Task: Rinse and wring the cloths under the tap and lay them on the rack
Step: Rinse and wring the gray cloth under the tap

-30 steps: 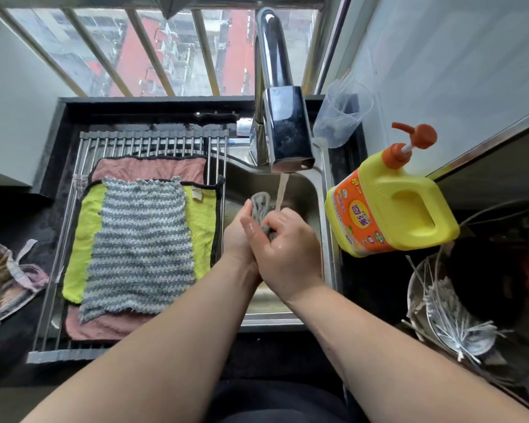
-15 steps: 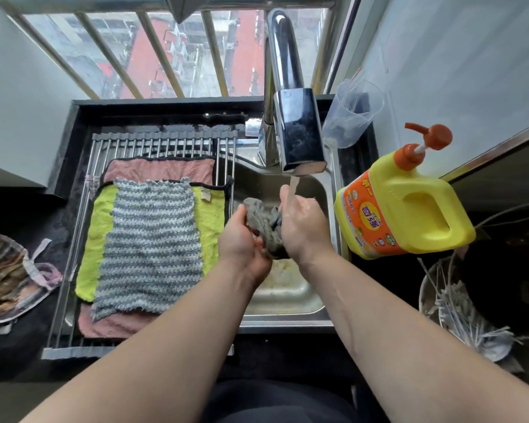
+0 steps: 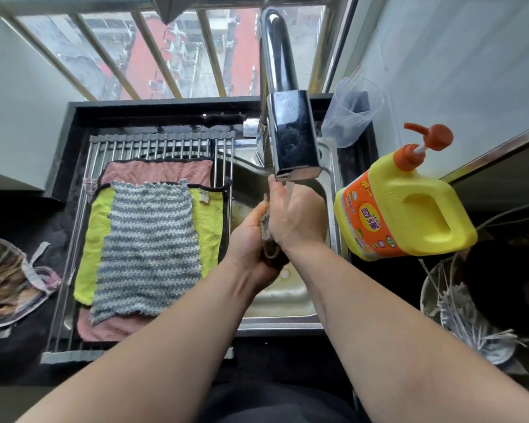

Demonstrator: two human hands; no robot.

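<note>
Over the steel sink (image 3: 281, 300), my left hand (image 3: 251, 236) and my right hand (image 3: 297, 215) squeeze a bunched grey cloth (image 3: 268, 236) between them. Water falls from the chrome tap (image 3: 290, 138) onto the back of my right hand. Most of the cloth is hidden between my palms. On the roll-up rack (image 3: 153, 145) to the left lie three cloths stacked flat: a pink cloth (image 3: 156, 172) at the bottom, a yellow-green cloth (image 3: 208, 215) over it, and a grey striped cloth (image 3: 150, 248) on top.
A yellow detergent jug (image 3: 406, 209) with an orange pump stands right of the sink. A clear plastic cup (image 3: 348, 114) sits behind it. A striped rag (image 3: 3, 276) lies at far left. A bowl with white sticks (image 3: 468, 312) is at lower right.
My right hand has shifted up under the tap stream and now covers most of the grey cloth. The view has moved slightly closer.
</note>
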